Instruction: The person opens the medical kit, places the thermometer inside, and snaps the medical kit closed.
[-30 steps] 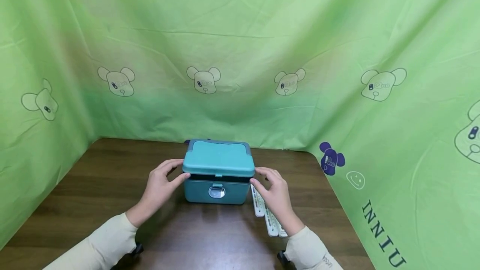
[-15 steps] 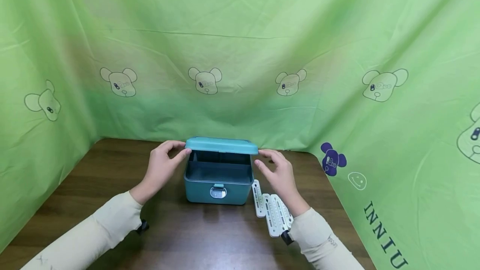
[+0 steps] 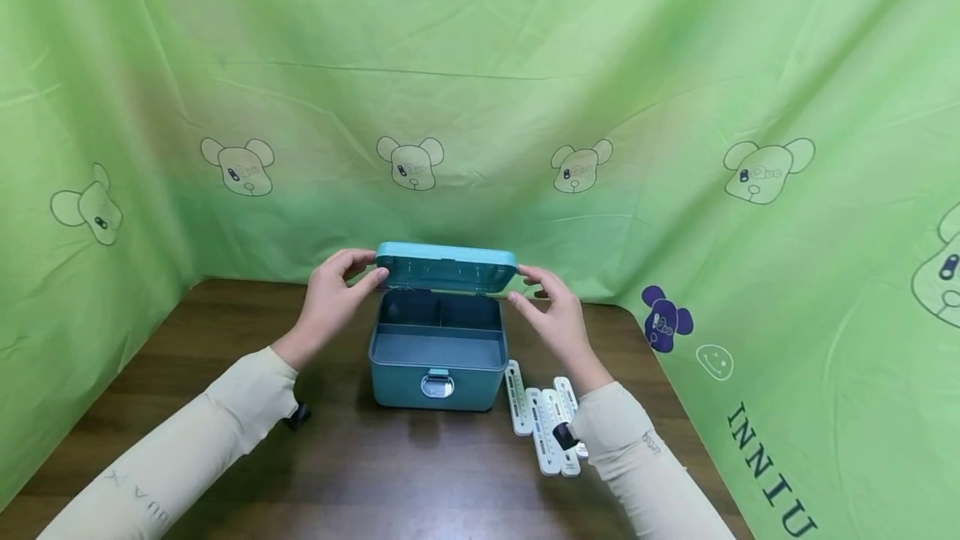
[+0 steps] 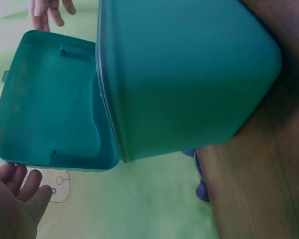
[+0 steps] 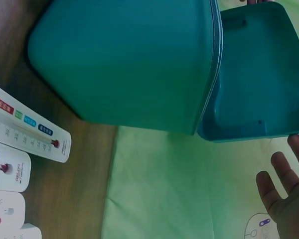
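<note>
A teal storage box (image 3: pixel 472 392) stands on the table, its lid (image 3: pixel 450 275) tilted up and back. My left hand (image 3: pixel 334 297) holds the lid's left end between thumb and fingers. At the other end my right hand (image 3: pixel 557 319) holds the lid, thumb by the front corner and fingers along the side edge. In the right wrist view, some of the right fingers (image 5: pixel 284 172) spread out clear of the lid. Inside the box, a shallow grey tray (image 3: pixel 438 348) lies in front of two compartments. A clear latch (image 3: pixel 437 384) hangs on the front.
Several white thermometers (image 3: pixel 517 398) lie beside the box on the right, partly under my right wrist. The wooden table (image 3: pixel 360 482) ends close behind the box at a green curtain (image 3: pixel 480 98) printed with bear heads.
Both hands have risen with the lid, from just above the rim to well tilted back. The inside of the box now shows. The box's body has stayed in place.
</note>
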A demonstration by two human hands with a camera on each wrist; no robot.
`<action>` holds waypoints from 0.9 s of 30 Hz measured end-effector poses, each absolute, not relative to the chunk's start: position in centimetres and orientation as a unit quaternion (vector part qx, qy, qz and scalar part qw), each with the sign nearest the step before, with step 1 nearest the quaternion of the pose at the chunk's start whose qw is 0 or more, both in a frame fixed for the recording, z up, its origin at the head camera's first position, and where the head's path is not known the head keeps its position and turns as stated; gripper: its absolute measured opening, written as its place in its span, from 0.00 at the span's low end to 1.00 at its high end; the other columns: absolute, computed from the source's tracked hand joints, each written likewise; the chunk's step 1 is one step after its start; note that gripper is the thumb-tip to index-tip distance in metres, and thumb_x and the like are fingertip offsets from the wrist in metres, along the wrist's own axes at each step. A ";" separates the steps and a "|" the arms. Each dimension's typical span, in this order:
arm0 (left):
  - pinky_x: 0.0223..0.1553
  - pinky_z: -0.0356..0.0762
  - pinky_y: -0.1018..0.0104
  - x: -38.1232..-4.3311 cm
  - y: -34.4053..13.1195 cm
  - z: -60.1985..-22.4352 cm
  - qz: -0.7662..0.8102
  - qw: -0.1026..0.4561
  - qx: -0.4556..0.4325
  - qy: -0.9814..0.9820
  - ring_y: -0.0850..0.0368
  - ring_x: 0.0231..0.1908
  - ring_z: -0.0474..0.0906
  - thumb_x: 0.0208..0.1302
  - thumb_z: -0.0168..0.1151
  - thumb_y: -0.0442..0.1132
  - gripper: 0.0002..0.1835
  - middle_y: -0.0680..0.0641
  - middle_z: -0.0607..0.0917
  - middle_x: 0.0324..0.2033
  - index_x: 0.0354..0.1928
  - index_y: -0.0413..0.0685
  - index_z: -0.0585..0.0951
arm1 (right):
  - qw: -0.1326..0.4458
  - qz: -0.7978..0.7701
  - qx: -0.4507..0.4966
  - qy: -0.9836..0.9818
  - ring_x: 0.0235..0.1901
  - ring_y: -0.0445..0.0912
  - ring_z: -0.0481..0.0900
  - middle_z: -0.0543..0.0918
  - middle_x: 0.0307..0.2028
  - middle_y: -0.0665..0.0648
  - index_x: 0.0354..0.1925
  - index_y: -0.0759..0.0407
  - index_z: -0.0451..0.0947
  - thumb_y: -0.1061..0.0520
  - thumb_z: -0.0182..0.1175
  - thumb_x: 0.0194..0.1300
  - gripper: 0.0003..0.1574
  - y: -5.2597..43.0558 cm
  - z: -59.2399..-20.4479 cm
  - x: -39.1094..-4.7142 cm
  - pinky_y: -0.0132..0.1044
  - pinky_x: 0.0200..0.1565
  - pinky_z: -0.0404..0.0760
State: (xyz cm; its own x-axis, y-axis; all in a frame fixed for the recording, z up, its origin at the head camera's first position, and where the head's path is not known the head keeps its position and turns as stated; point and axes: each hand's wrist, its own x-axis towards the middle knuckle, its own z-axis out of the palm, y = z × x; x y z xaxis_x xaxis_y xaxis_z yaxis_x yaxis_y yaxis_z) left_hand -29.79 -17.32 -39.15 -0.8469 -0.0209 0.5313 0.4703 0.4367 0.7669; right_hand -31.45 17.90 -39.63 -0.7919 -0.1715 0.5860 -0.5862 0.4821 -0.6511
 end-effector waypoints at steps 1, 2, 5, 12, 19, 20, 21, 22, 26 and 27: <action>0.61 0.79 0.47 -30.1 -17.3 -39.1 -0.509 0.243 -0.142 -0.814 0.46 0.58 0.81 0.67 0.71 0.47 0.22 0.42 0.84 0.54 0.57 0.42 0.84 | 0.227 0.454 0.230 -0.831 0.56 0.55 0.80 0.83 0.59 0.59 0.64 0.56 0.79 0.57 0.71 0.66 0.29 17.9 -39.6 -31.7 0.54 0.55 0.80; 0.62 0.78 0.46 -30.3 -17.3 -39.1 -0.505 0.247 -0.146 -0.814 0.46 0.58 0.81 0.67 0.71 0.47 0.22 0.42 0.84 0.54 0.57 0.42 0.84 | 0.225 0.453 0.231 -0.831 0.57 0.55 0.79 0.82 0.60 0.59 0.66 0.56 0.78 0.57 0.71 0.66 0.30 18.0 -39.5 -31.9 0.56 0.55 0.80; 0.63 0.78 0.47 -31.1 -17.2 -39.0 -0.498 0.254 -0.151 -0.815 0.45 0.58 0.80 0.67 0.71 0.47 0.22 0.44 0.83 0.54 0.58 0.44 0.83 | 0.217 0.448 0.233 -0.835 0.57 0.55 0.78 0.80 0.63 0.59 0.69 0.55 0.75 0.56 0.71 0.67 0.34 18.0 -39.4 -32.5 0.58 0.57 0.79; 0.64 0.76 0.43 -32.4 -17.2 -39.9 -0.510 0.251 -0.151 -0.809 0.45 0.60 0.79 0.67 0.71 0.46 0.25 0.43 0.82 0.58 0.62 0.45 0.81 | 0.207 0.441 0.233 -0.842 0.59 0.56 0.78 0.78 0.66 0.59 0.73 0.55 0.71 0.57 0.71 0.66 0.39 17.7 -39.9 -33.7 0.55 0.57 0.79; 0.64 0.76 0.42 -32.9 -17.0 -41.7 -0.513 0.234 -0.143 -0.813 0.43 0.62 0.78 0.67 0.71 0.43 0.29 0.40 0.81 0.61 0.67 0.43 0.77 | 0.191 0.429 0.221 -0.855 0.59 0.58 0.77 0.76 0.68 0.61 0.74 0.56 0.70 0.57 0.72 0.65 0.41 17.6 -41.0 -34.6 0.60 0.57 0.78; 0.63 0.76 0.43 -33.0 -17.0 -42.0 -0.511 0.229 -0.142 -0.816 0.42 0.62 0.78 0.67 0.71 0.43 0.30 0.40 0.81 0.61 0.68 0.43 0.76 | 0.187 0.426 0.218 -0.858 0.60 0.58 0.77 0.75 0.69 0.61 0.74 0.55 0.68 0.57 0.72 0.65 0.43 17.6 -41.1 -34.7 0.60 0.58 0.78; 0.63 0.76 0.43 -33.1 -17.0 -42.4 -0.512 0.222 -0.140 -0.818 0.42 0.63 0.77 0.67 0.71 0.43 0.31 0.39 0.80 0.63 0.69 0.43 0.75 | 0.183 0.425 0.217 -0.860 0.60 0.59 0.77 0.74 0.70 0.61 0.75 0.55 0.68 0.57 0.72 0.65 0.44 17.6 -41.3 -34.7 0.60 0.58 0.78; 0.63 0.76 0.43 -33.2 -17.0 -42.7 -0.511 0.215 -0.139 -0.820 0.42 0.64 0.77 0.67 0.71 0.43 0.32 0.39 0.79 0.64 0.70 0.43 0.74 | 0.179 0.421 0.213 -0.863 0.60 0.59 0.76 0.73 0.70 0.61 0.76 0.54 0.66 0.56 0.72 0.65 0.45 17.5 -41.5 -34.7 0.60 0.59 0.77; 0.64 0.75 0.43 -33.4 -17.2 -44.3 -0.505 0.184 -0.130 -0.833 0.41 0.68 0.73 0.66 0.72 0.44 0.37 0.40 0.75 0.69 0.74 0.45 0.71 | 0.163 0.407 0.203 -0.876 0.63 0.59 0.74 0.69 0.74 0.59 0.79 0.49 0.61 0.54 0.72 0.65 0.50 17.2 -42.5 -34.6 0.60 0.63 0.75; 0.65 0.74 0.43 -33.4 -17.3 -44.6 -0.502 0.176 -0.127 -0.837 0.41 0.70 0.71 0.66 0.72 0.44 0.38 0.40 0.74 0.71 0.75 0.45 0.69 | 0.158 0.405 0.199 -0.878 0.65 0.59 0.73 0.68 0.75 0.59 0.79 0.47 0.60 0.53 0.72 0.65 0.50 17.1 -42.8 -34.5 0.60 0.64 0.74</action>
